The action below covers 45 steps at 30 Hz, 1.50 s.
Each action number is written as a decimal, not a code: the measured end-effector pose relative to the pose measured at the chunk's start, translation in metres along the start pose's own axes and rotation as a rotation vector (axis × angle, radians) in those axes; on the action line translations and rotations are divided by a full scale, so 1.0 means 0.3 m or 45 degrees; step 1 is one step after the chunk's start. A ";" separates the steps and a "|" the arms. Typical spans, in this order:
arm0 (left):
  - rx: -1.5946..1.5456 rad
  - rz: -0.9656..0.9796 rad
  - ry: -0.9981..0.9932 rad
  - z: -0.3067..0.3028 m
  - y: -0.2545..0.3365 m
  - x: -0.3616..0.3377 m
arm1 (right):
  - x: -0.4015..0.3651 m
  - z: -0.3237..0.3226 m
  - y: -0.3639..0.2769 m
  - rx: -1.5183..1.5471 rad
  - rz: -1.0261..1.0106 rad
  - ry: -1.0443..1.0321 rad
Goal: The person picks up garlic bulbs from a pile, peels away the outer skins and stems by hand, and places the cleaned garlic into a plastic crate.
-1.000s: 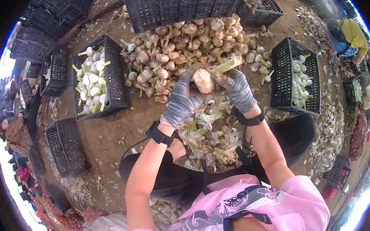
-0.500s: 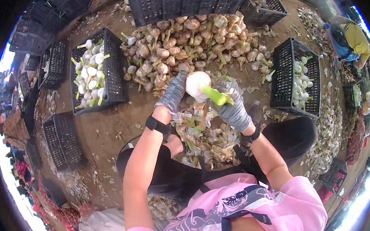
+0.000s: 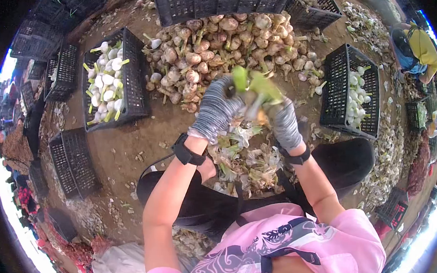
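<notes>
My left hand [image 3: 216, 109], in a grey striped glove, is closed around a garlic bulb that its fingers mostly hide. The bulb's cut green stem [image 3: 239, 78] sticks up past the fingertips. Opposite it, my right hand [image 3: 285, 124], gloved the same way, is closed on a strip of green and papery garlic peel [image 3: 265, 88], smeared by motion. Just beyond both hands lies a heap of unpeeled garlic [image 3: 198, 57]. Beneath them, loose peelings [image 3: 249, 161] cover the ground between my legs.
A black crate [image 3: 143, 92] of white garlic stands at left, another crate [image 3: 334, 88] at right. A large black crate [image 3: 216, 6] rises behind the heap. An overturned-looking crate [image 3: 74, 162] sits lower left. A person in yellow [image 3: 424, 46] bends at far right.
The bulb has turned over in my left hand, its stem now pointing away from me. My right hand has shifted slightly right and down, with peel pulled loose from the bulb.
</notes>
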<state>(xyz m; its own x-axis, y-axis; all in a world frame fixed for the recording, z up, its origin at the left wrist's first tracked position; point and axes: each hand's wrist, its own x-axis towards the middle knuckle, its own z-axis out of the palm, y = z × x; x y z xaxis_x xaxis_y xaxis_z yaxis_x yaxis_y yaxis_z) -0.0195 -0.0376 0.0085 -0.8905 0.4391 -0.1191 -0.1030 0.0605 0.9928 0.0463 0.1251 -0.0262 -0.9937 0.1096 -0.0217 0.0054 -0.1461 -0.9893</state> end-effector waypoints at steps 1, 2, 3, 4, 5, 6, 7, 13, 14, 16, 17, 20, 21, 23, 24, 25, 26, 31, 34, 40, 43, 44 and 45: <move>-0.033 -0.067 0.097 -0.001 0.000 -0.004 | 0.005 -0.004 -0.008 0.204 0.095 0.031; -0.051 -0.041 0.104 -0.001 -0.007 -0.006 | 0.009 -0.011 -0.019 -0.003 -0.019 0.002; -0.052 -0.042 0.104 -0.009 -0.010 -0.007 | 0.017 -0.013 -0.031 -0.003 -0.018 0.002; -0.049 0.015 0.046 -0.028 -0.009 -0.008 | 0.028 -0.014 -0.046 0.531 0.135 0.026; -0.045 0.073 -0.015 -0.049 -0.007 -0.009 | 0.041 -0.017 -0.053 1.065 0.285 0.052; -0.041 0.131 -0.075 -0.064 0.001 -0.009 | 0.064 -0.056 -0.042 1.085 0.423 0.094; -0.040 0.131 -0.078 -0.074 0.013 -0.010 | 0.080 -0.089 -0.015 1.086 0.420 0.096; -0.655 0.084 -0.417 -0.084 0.056 -0.026 | 0.091 -0.092 0.096 0.638 0.301 0.202; -0.996 -0.005 -0.335 -0.067 0.068 -0.042 | 0.053 -0.134 0.115 0.369 0.336 -0.065; -1.182 -0.109 -0.215 -0.061 0.039 -0.027 | -0.016 -0.193 0.158 -0.256 0.332 -0.323; -1.369 -0.223 -0.096 -0.061 0.015 -0.019 | -0.081 -0.190 0.121 0.305 0.490 -0.305; -1.405 -0.350 0.140 -0.098 -0.086 0.009 | -0.144 -0.153 -0.074 1.420 0.577 -0.009; -1.414 -0.425 0.235 -0.105 -0.114 0.012 | -0.149 -0.189 -0.079 0.547 0.200 0.236; -1.444 -0.404 0.229 -0.126 -0.156 0.025 | -0.105 -0.232 -0.034 1.024 0.437 0.034; -1.482 -0.464 0.273 -0.144 -0.168 0.030 | -0.088 -0.234 -0.029 1.251 0.738 0.185; -1.521 -0.522 0.320 -0.160 -0.182 0.032 | -0.073 -0.258 0.121 0.881 0.709 -0.158; -1.577 -0.555 0.454 -0.158 -0.145 0.022 | -0.057 -0.279 0.267 0.500 0.587 -0.475; -1.340 -0.349 0.873 -0.359 -0.168 0.011 | -0.039 -0.192 0.455 -1.722 0.449 -1.113; -1.178 0.083 1.277 -0.544 -0.112 -0.018 | 0.034 -0.155 0.480 -1.705 0.503 -0.985; -1.098 0.488 1.700 -0.605 0.122 -0.079 | 0.295 -0.025 0.587 -1.665 0.144 -0.480; -0.912 0.286 1.257 -0.534 0.096 -0.075 | 0.473 0.194 0.505 -1.598 -0.309 -0.359; -1.082 0.237 1.253 -0.475 0.118 -0.054 | 0.535 0.262 0.522 -1.653 -0.375 -0.429; -1.250 0.191 1.245 -0.411 0.142 -0.031 | 0.607 0.322 0.573 -1.730 -0.530 -0.484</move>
<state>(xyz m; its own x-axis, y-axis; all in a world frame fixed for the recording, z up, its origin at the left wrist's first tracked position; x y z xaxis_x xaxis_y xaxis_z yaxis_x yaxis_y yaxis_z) -0.0702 -0.1497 0.0529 -0.8236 -0.4363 -0.3625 0.1170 -0.7559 0.6441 -0.1444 0.0248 -0.1861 -0.9176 -0.3794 0.1181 -0.3973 0.8699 -0.2924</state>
